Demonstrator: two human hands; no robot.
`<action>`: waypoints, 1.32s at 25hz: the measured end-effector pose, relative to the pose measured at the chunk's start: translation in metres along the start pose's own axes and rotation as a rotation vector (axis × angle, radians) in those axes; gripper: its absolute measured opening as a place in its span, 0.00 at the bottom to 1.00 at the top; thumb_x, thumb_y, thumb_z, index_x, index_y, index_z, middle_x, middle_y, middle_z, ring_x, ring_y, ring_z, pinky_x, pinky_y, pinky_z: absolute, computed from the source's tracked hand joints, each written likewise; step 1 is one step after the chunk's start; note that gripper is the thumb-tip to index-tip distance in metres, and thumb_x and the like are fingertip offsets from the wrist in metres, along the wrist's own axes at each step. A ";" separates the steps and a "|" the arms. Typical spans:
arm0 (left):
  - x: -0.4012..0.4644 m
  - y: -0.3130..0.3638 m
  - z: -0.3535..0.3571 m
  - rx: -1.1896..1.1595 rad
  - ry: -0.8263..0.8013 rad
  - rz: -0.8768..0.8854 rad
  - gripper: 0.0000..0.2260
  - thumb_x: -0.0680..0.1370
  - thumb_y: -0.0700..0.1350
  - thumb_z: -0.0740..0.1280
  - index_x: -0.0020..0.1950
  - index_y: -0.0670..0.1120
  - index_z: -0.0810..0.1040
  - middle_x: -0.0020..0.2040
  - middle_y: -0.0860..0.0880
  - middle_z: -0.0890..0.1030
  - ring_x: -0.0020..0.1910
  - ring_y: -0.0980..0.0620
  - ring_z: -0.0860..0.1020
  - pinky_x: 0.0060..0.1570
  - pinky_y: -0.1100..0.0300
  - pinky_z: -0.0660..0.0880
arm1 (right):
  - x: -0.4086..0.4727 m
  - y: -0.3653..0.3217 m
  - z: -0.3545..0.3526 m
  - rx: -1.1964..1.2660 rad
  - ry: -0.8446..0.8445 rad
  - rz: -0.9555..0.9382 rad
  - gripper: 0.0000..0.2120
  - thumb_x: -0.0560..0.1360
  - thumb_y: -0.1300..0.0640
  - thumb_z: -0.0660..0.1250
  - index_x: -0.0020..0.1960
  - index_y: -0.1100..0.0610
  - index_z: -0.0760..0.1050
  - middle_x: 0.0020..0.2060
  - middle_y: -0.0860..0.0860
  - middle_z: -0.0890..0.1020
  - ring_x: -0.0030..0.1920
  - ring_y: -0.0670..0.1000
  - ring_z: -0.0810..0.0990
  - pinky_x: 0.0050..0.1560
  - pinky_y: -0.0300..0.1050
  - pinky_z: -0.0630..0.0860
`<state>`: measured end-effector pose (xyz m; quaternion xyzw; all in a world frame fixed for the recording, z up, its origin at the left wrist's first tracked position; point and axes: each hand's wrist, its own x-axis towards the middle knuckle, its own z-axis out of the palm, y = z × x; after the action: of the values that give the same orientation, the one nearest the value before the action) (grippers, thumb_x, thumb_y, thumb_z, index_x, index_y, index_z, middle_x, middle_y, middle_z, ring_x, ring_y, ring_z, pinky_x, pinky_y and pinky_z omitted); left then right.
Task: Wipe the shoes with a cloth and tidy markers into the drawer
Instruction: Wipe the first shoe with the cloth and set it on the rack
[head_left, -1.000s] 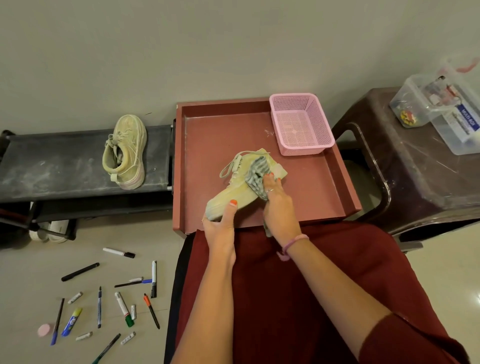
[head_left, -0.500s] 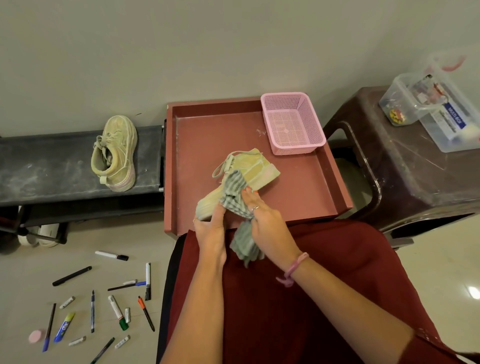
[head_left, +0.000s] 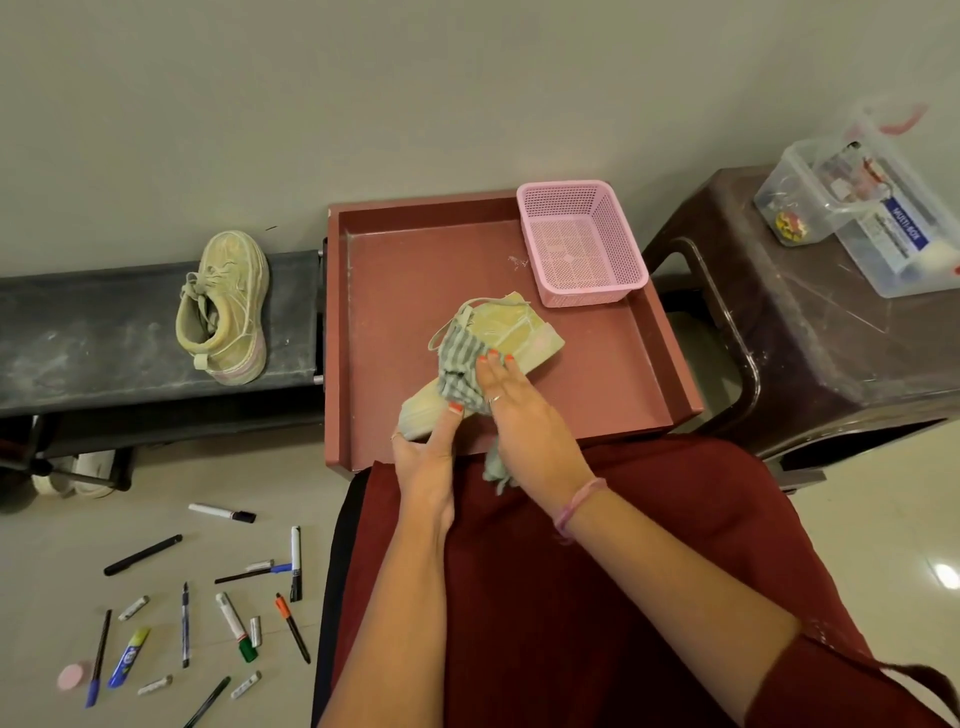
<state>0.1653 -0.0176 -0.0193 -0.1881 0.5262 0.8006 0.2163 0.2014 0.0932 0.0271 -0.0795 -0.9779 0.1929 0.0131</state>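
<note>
Floor tiles, near left: markers (head_left: 232, 622) and pens scattered loose, roughly fifteen pieces, well apart from the drawer (head_left: 415, 270). Near edge of the drawer: left hand (head_left: 426, 457) grips the toe of one shoe (head_left: 511, 332), thumb up against its side. Right hand (head_left: 519, 410) presses a striped cloth (head_left: 460, 364) onto the shoe's upper, fingers nearly straight — the cloth's tail hangs over the drawer's front rim. Bare drawer floor lies left of the shoe and behind it. Far right corner: one pink basket (head_left: 582, 244). Second shoe (head_left: 226, 306) — on the dark bench (head_left: 93, 332), by its right end. Brown stool (head_left: 810, 332) on the right carries two clear boxes (head_left: 893, 234).
</note>
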 end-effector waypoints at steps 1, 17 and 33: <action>-0.001 0.001 0.001 -0.009 -0.004 0.002 0.31 0.68 0.42 0.76 0.67 0.38 0.70 0.60 0.41 0.80 0.59 0.46 0.80 0.58 0.53 0.76 | 0.012 0.004 -0.004 -0.071 -0.002 0.007 0.31 0.76 0.71 0.53 0.78 0.61 0.50 0.77 0.55 0.54 0.77 0.53 0.49 0.73 0.40 0.52; 0.001 -0.004 0.000 0.004 -0.029 0.021 0.38 0.62 0.42 0.78 0.69 0.42 0.67 0.61 0.42 0.79 0.59 0.49 0.80 0.61 0.55 0.74 | 0.040 0.038 -0.016 -0.134 0.069 0.035 0.31 0.76 0.72 0.56 0.76 0.56 0.57 0.74 0.52 0.63 0.76 0.54 0.57 0.71 0.44 0.61; 0.001 0.000 -0.004 0.049 -0.060 0.032 0.38 0.62 0.41 0.78 0.69 0.43 0.69 0.60 0.44 0.80 0.59 0.49 0.79 0.61 0.55 0.74 | 0.089 0.046 -0.024 -0.204 0.127 0.222 0.25 0.79 0.71 0.52 0.74 0.61 0.61 0.73 0.55 0.66 0.71 0.57 0.64 0.72 0.45 0.58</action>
<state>0.1648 -0.0211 -0.0208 -0.1501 0.5418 0.7961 0.2237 0.1218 0.1585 0.0317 -0.1999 -0.9748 0.0874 0.0456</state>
